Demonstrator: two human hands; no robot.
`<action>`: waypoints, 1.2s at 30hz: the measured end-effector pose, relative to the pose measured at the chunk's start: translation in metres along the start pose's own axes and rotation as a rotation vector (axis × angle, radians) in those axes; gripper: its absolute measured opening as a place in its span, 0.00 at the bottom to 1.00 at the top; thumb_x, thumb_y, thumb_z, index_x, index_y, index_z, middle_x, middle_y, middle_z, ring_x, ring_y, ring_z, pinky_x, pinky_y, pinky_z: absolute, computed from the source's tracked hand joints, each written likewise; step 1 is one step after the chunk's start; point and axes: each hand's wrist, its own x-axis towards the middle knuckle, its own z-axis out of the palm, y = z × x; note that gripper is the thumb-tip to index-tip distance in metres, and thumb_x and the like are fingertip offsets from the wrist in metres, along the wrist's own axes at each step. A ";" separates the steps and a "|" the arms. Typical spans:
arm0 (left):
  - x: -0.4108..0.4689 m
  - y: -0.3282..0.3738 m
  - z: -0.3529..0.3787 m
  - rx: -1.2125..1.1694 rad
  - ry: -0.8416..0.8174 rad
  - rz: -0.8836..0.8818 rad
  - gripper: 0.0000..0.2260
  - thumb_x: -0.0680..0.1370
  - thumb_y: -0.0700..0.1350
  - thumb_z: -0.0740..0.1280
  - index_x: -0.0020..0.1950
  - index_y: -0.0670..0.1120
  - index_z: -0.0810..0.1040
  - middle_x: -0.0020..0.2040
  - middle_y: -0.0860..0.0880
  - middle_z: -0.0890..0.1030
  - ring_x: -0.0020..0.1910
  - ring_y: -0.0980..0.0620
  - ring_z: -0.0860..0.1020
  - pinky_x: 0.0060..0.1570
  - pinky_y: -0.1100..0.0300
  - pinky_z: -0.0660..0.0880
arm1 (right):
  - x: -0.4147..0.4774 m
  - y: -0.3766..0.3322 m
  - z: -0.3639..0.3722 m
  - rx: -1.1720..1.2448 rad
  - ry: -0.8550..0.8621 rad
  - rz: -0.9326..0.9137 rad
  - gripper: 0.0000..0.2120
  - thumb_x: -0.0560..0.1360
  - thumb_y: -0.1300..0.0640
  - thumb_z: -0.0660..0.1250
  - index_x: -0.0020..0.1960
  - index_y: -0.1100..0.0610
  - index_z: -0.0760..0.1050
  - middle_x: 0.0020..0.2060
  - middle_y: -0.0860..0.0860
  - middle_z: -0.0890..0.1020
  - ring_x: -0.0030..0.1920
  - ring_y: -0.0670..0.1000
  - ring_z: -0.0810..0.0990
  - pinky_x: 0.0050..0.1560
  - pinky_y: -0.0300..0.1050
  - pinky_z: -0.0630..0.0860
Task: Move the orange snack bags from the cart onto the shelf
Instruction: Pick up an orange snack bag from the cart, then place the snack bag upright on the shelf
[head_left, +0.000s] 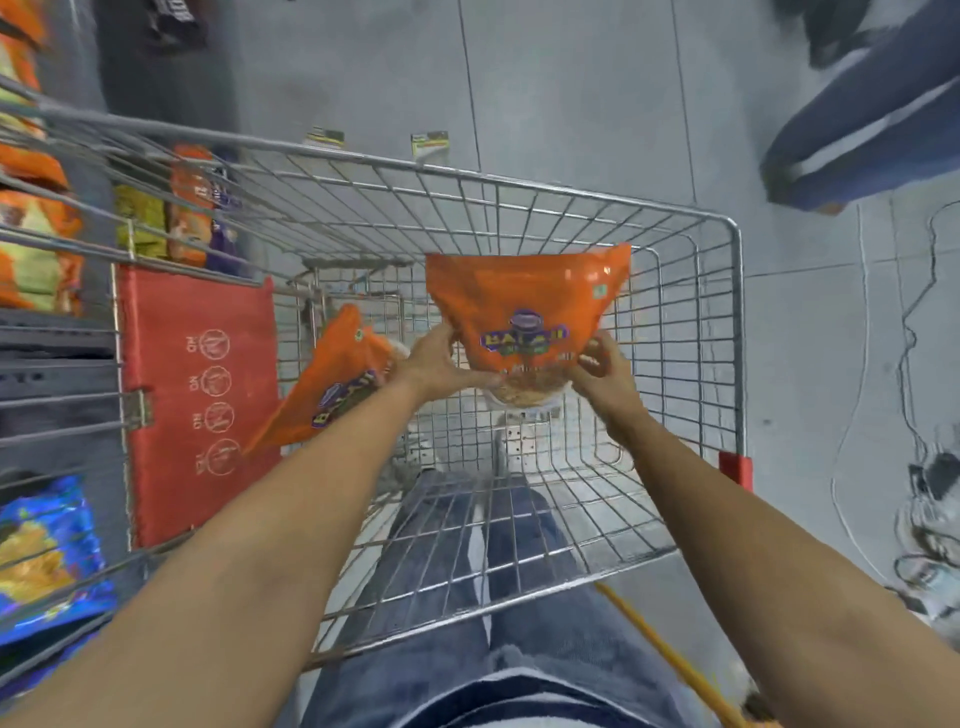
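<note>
Head view: I see the left hand (441, 358) and right hand (605, 366) both gripping one orange snack bag (524, 306) at frame centre, inside the wire cart (735, 332). A second orange bag (332, 379) lies centre-left by the red flap (200, 405); shelf (36, 218) with bags at upper left

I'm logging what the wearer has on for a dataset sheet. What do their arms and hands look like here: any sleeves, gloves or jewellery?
Both forearms are bare as far as the frame shows, with no sleeves in view. The left hand and right hand wear no gloves. No watch, bracelet or ring shows on wrists or fingers, though the picture is somewhat blurred. Below the arms the person wears blue jeans.
</note>
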 end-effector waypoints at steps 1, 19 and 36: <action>0.003 -0.002 0.005 -0.042 -0.028 -0.001 0.36 0.61 0.47 0.81 0.65 0.48 0.70 0.62 0.54 0.77 0.62 0.53 0.73 0.64 0.59 0.67 | 0.005 0.001 -0.001 -0.004 -0.047 0.011 0.29 0.64 0.52 0.79 0.58 0.36 0.70 0.59 0.48 0.78 0.57 0.48 0.77 0.48 0.45 0.76; -0.051 0.034 -0.003 -0.250 0.153 0.134 0.47 0.56 0.53 0.81 0.71 0.53 0.65 0.65 0.51 0.74 0.63 0.49 0.73 0.61 0.47 0.75 | 0.004 -0.048 -0.010 -0.152 -0.255 -0.029 0.34 0.58 0.66 0.81 0.62 0.58 0.72 0.56 0.55 0.81 0.54 0.55 0.80 0.43 0.42 0.80; -0.316 0.099 -0.107 -0.511 1.028 0.577 0.32 0.61 0.43 0.80 0.61 0.51 0.72 0.57 0.50 0.82 0.57 0.53 0.80 0.58 0.53 0.78 | -0.125 -0.310 0.080 -0.226 -0.793 -0.812 0.27 0.61 0.63 0.80 0.58 0.52 0.78 0.52 0.52 0.85 0.52 0.53 0.84 0.52 0.56 0.82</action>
